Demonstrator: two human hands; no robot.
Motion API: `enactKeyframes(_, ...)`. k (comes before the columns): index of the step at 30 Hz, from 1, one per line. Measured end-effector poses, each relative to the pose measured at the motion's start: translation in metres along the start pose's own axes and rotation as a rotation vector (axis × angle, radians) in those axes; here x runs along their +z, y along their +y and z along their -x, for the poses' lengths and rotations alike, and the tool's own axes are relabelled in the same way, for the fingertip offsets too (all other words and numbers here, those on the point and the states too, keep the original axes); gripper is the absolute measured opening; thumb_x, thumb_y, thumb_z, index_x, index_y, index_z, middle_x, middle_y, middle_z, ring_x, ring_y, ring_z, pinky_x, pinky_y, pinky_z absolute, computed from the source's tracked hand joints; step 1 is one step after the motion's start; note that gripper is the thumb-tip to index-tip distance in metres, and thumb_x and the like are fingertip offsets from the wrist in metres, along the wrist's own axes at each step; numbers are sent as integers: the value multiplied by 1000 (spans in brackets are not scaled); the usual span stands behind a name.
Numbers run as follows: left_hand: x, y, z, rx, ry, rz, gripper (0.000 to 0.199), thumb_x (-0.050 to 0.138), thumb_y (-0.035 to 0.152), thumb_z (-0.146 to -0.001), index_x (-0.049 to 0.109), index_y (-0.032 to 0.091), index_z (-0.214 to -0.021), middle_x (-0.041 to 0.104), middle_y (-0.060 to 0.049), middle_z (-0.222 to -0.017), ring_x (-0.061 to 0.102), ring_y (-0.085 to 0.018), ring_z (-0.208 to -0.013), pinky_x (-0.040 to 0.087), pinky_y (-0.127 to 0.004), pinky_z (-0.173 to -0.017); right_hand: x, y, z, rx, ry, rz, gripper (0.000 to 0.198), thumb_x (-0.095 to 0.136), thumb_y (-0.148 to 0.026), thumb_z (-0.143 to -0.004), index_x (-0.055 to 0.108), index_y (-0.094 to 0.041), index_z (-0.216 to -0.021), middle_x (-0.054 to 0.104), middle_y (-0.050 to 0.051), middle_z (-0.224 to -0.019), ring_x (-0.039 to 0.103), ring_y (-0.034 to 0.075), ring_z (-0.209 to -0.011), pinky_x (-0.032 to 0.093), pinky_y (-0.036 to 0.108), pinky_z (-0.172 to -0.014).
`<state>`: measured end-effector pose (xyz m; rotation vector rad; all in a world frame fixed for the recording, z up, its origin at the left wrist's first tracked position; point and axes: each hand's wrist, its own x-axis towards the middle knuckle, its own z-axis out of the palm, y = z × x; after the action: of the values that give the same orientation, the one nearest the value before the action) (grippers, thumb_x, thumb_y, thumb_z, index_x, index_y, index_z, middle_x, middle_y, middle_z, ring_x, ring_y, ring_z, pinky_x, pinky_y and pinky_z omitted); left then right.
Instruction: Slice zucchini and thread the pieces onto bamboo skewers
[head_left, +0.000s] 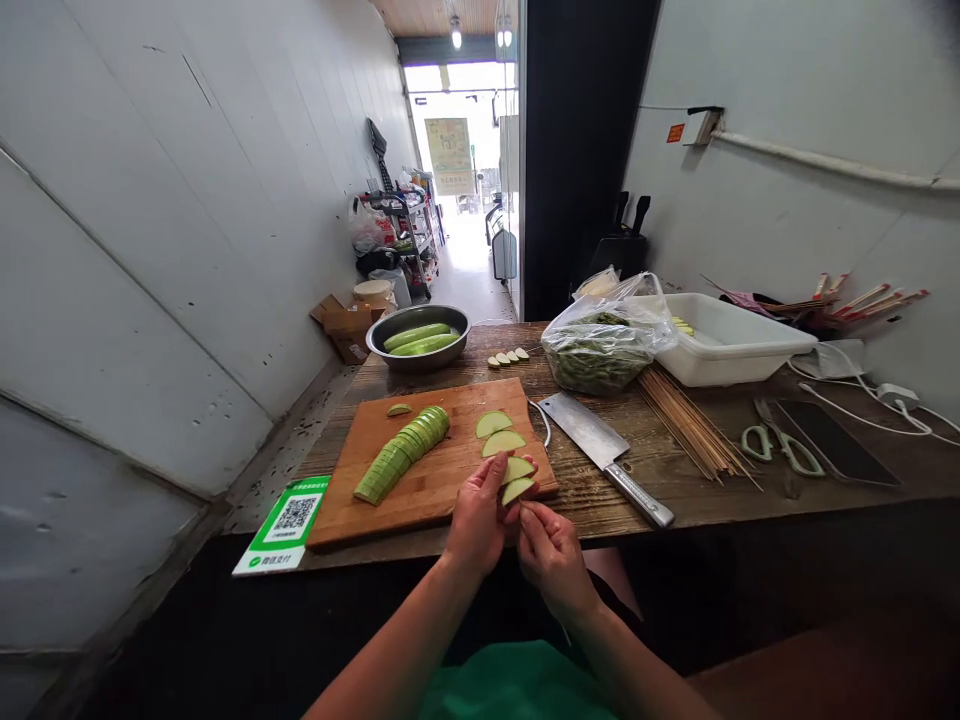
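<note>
My left hand (480, 510) is closed around pale green half-round zucchini slices (517, 490), near the front right of the wooden cutting board (427, 505). Close beside it, my right hand (551, 555) pinches a thin skewer, mostly hidden by the fingers; a fine line shows below that hand. Two more half-round slices (502, 443) line up just beyond my left fingertips; whether they are on the skewer I cannot tell. A row of sliced zucchini (403, 455) leans across the board, with one small end piece (398, 410) behind it.
A cleaver (592, 435), bamboo skewers (694, 425), scissors (787, 445) and a phone (836, 442) lie to the right. Behind are a metal bowl (416, 358) of zucchini, small slices (508, 358), a bag of greens (604, 350) and a white tub (739, 350). A QR-code card (289, 525) lies front left.
</note>
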<state>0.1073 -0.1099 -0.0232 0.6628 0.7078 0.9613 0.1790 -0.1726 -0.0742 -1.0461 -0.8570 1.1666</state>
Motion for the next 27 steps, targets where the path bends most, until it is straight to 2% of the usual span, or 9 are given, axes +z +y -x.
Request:
enactKeyframes(6,0,8,-2,36,47,19,37,65,39,-71,59,10,-93,66,-13,-90,63,-19,-66,35,-16,-34,2,-3,3,-62,-66,61,32,43,-44,-87,54,-16,-75,28,-8,-45,23,5,-40,20,20,-40)
enactKeyframes(8,-1,11,-4,57,67,15,36,66,38,-70,59,9,-90,66,-13,-87,63,-20,-65,37,-17,-34,3,-4,5,-77,-75,89,33,43,-43,-87,54,-15,-73,28,-8,-47,24,6,-42,21,20,-42)
enactKeyframes(11,-2,14,-6,78,92,30,34,68,35,-69,59,8,-88,66,-13,-83,63,-20,-68,47,-21,-45,3,-3,7,-66,-81,101,32,43,-43,-87,53,-15,-73,26,-8,-48,22,6,-43,20,20,-42)
enactKeyframes(14,-3,13,-8,75,95,60,32,67,34,-71,60,9,-90,66,-12,-85,64,-20,-71,51,-24,-54,4,-3,8,-39,-114,104,31,43,-42,-87,52,-16,-73,25,-8,-47,21,6,-42,19,20,-42)
enactKeyframes(19,-5,9,-11,116,90,73,27,64,32,-73,60,10,-89,66,-10,-87,64,-20,-76,52,-26,-62,6,-5,9,-85,-110,120,32,42,-40,-88,50,-16,-68,29,-7,-50,24,6,-46,21,21,-44)
enactKeyframes(27,-4,9,-13,84,80,63,27,65,33,-71,61,10,-86,66,-10,-84,64,-21,-80,52,-27,-68,6,-7,8,-50,-89,129,34,43,-44,-86,52,-16,-69,27,-7,-48,22,6,-44,19,21,-42)
